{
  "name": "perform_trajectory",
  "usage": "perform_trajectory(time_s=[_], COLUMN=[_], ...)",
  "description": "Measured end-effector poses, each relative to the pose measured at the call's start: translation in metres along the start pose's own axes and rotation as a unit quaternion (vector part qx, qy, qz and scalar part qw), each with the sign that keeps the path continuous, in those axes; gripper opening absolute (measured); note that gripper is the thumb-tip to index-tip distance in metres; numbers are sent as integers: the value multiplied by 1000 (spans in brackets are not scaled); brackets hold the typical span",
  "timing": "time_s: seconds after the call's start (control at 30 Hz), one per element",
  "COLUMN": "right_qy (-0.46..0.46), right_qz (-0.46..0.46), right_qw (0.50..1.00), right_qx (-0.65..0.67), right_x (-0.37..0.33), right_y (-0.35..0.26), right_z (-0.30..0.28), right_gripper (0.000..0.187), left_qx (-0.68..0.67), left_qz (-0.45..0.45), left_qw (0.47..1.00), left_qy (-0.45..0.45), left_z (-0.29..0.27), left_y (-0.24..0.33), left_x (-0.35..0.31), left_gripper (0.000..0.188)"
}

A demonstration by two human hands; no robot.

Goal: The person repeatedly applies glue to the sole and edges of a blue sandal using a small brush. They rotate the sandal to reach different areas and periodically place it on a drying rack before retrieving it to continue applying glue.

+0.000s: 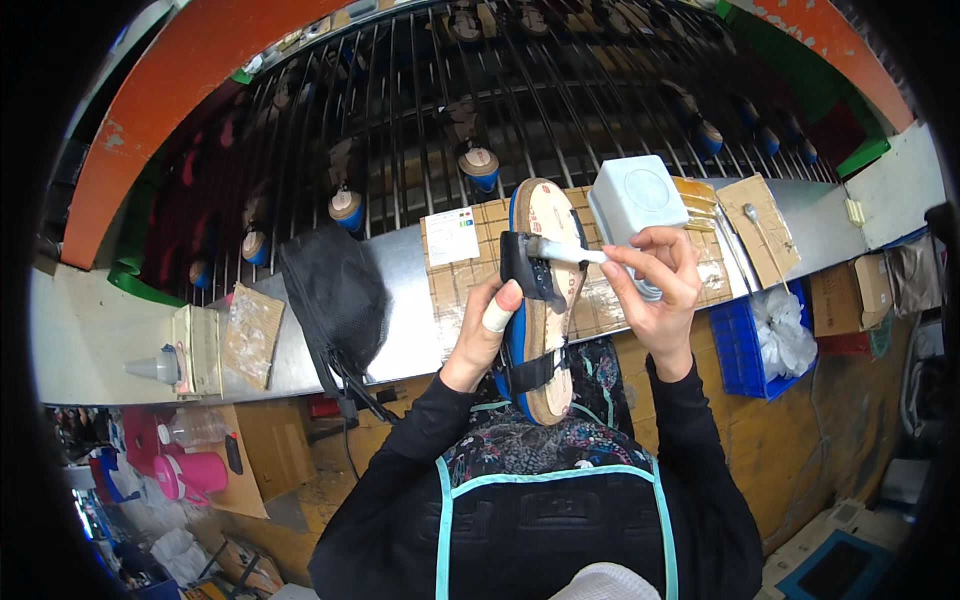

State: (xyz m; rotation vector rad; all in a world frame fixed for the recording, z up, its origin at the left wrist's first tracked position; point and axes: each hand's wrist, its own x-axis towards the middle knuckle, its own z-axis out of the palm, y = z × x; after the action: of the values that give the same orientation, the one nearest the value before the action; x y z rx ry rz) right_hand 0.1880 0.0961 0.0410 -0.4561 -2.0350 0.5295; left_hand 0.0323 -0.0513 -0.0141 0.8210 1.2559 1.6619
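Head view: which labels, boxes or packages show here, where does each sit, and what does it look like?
White paper label: on the taped cardboard sheet, left of the sandal; rectangular, small coloured marks at top.
Pale grey box: on the metal ledge above the right hand; squarish, round emblem on its face.
Cardboard carton: far right below the ledge; brown, plain.
Blue crate: right of the right arm; holds white bags.

1 blue-soled cork sandal w/ black straps, 1 white brush, 1 pale grey square box, 1 black mesh bag, 1 blue plastic crate, 2 pink cups.
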Motion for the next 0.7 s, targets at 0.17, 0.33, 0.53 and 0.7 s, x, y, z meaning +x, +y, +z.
perform_trajectory(time_s=[0.17, 0.33, 0.53, 0.7], right_qy=[-22, -45, 33, -1], right_qz=[-45, -95, 103, 198], right_qw=[998, 993, 994, 971], right_qx=[-32, -48, 2, 134], right_x=[-5, -5, -18, -50], right_y=[-3, -4, -14, -29], right_z=[-10, -21, -10, -4], right_gripper=[21, 20, 16, 14], left_qx=[-30, -126, -223, -175], left_qz=[-21, -57, -50, 2], left_qw=[999, 990, 973, 981], left_qy=[-2, -32, -28, 87], left_z=[1, 6, 19, 28], left_y=[1, 11, 20, 14], left_x=[6, 13, 10, 11], left_gripper=[78, 77, 76, 67])
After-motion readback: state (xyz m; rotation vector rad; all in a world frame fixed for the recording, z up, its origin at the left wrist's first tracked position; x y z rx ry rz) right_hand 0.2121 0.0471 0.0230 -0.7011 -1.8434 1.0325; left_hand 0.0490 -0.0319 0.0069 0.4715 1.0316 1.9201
